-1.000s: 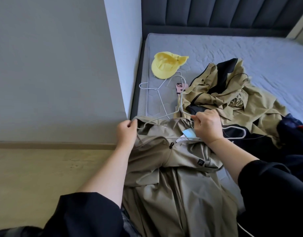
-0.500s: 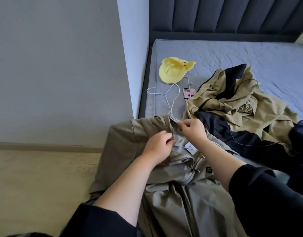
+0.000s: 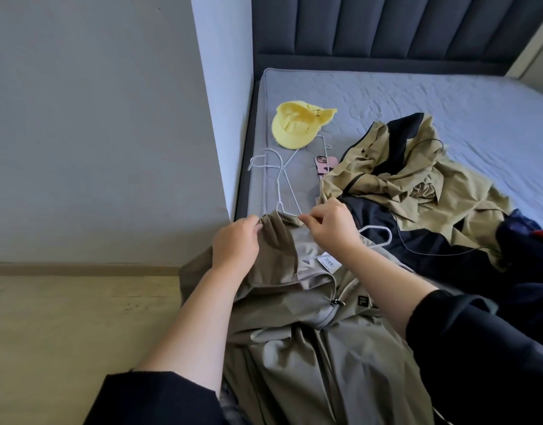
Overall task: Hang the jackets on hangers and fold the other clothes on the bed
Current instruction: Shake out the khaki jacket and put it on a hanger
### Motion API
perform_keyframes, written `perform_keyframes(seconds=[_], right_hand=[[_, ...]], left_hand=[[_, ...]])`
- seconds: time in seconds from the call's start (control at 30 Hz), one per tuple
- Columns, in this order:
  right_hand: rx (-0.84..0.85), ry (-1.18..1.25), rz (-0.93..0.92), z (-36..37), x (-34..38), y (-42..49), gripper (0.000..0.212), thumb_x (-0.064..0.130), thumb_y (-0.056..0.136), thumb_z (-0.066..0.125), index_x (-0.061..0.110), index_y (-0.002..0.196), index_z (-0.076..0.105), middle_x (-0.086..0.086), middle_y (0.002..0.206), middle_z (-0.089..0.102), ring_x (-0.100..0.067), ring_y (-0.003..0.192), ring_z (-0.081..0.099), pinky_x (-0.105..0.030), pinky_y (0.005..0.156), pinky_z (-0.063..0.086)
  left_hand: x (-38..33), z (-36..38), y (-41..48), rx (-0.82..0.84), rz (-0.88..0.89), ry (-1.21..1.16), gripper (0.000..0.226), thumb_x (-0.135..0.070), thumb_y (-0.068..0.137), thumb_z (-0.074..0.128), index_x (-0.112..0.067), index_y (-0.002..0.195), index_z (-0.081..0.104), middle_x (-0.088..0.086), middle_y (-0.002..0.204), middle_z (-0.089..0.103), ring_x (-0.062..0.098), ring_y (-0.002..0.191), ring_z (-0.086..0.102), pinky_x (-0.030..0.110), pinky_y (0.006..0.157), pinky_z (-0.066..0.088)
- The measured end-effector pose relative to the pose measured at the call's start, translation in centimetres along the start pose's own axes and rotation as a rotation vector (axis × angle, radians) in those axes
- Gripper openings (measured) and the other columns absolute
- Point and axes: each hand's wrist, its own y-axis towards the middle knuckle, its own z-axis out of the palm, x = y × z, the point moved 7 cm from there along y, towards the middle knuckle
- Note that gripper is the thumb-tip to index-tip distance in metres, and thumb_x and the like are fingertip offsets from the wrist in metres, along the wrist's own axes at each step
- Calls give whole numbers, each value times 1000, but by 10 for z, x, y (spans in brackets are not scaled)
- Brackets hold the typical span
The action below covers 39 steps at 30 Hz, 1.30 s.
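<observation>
A grey-khaki zip jacket (image 3: 310, 326) hangs off the near corner of the bed (image 3: 417, 96), its collar towards the mattress. My left hand (image 3: 235, 243) grips the jacket's left collar edge. My right hand (image 3: 331, 227) pinches the collar at the neck of a white wire hanger (image 3: 376, 230), which lies partly inside the jacket; its right shoulder loop shows beside my wrist. A second white wire hanger (image 3: 279, 176) lies on the mattress just beyond. An olive and navy jacket (image 3: 411, 182) is crumpled to the right.
A yellow cap (image 3: 294, 125) and a pink phone (image 3: 323, 164) lie on the mattress near the wall corner (image 3: 221, 118). Dark navy clothes (image 3: 521, 240) are heaped at the right edge. Wooden floor (image 3: 64, 332) lies to the left, a dark headboard (image 3: 386, 29) behind.
My left hand moved from the jacket's far left shoulder towards the collar, then back a little to the left. The right hand stays at the collar. The view shifted closer to the bed.
</observation>
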Motion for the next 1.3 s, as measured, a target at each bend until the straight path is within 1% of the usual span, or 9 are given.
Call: perform_keyframes(seconds=[0.1, 0.23, 0.33, 0.43, 0.53, 0.67, 0.8, 0.97, 1.3], right_hand=[[-146, -99, 21, -13, -23, -2, 19, 20, 87, 66, 1, 86, 68, -14, 90, 61, -31, 95, 47, -41, 84, 37], [-393, -125, 440, -49, -101, -25, 28, 13, 91, 51, 7, 117, 58, -15, 123, 52, -34, 117, 43, -41, 97, 32], [-183, -215, 665, -43, -148, -42, 37, 20, 88, 50, 12, 124, 54, -14, 132, 48, -34, 123, 39, -41, 99, 34], [166, -312, 733, -18, -162, -54, 52, 53, 84, 52, 14, 117, 59, -12, 123, 56, -34, 117, 47, -40, 95, 42], [277, -378, 765, -7, -159, -60, 65, 66, 75, 54, 15, 116, 58, -8, 119, 59, -32, 115, 49, -37, 88, 42], [322, -461, 765, -13, -157, -63, 41, 42, 77, 63, 14, 106, 61, -8, 112, 62, -31, 107, 56, -34, 84, 45], [143, -271, 794, -42, -169, -54, 14, 11, 81, 56, 8, 87, 68, -13, 93, 66, -29, 80, 58, -29, 70, 46], [75, -150, 666, -64, -165, -33, 16, 12, 84, 58, 4, 81, 71, -14, 81, 66, -30, 76, 58, -30, 63, 45], [145, 30, 299, -55, -53, 22, 25, 16, 84, 68, -8, 75, 68, -9, 63, 52, -15, 61, 44, -23, 52, 36]], left_hand=[[6, 5, -3, 16, -68, -19, 28, -18, 96, 49, -14, 71, 38, 1, 60, 42, 28, 62, 36, 33, 53, 23], [15, 7, -7, 48, -121, -82, 27, -12, 95, 49, -10, 70, 39, 4, 62, 41, 36, 69, 46, 37, 58, 31], [18, 10, -5, 85, -127, -89, 25, -4, 93, 49, -9, 71, 41, 0, 61, 40, 35, 71, 48, 36, 59, 29], [18, 10, -2, 90, -103, -74, 25, 2, 91, 49, -10, 70, 41, -3, 62, 40, 26, 67, 41, 31, 58, 26], [20, 13, -2, 128, -93, -101, 23, -2, 93, 50, -6, 71, 44, 2, 62, 44, 30, 68, 45, 34, 59, 29], [26, 17, -4, 183, -87, -149, 23, -7, 94, 51, -5, 72, 46, 0, 57, 42, 32, 67, 44, 33, 58, 31], [25, 20, -3, 237, -43, -168, 29, -7, 92, 52, -13, 66, 42, 4, 60, 45, 32, 67, 47, 34, 57, 30], [16, 26, -5, 298, -19, -153, 30, -6, 92, 50, -15, 65, 42, 5, 63, 47, 34, 72, 50, 39, 64, 41], [8, 18, -4, 258, -20, -169, 30, -8, 94, 49, -22, 69, 43, 1, 66, 49, 27, 70, 46, 31, 59, 27]])
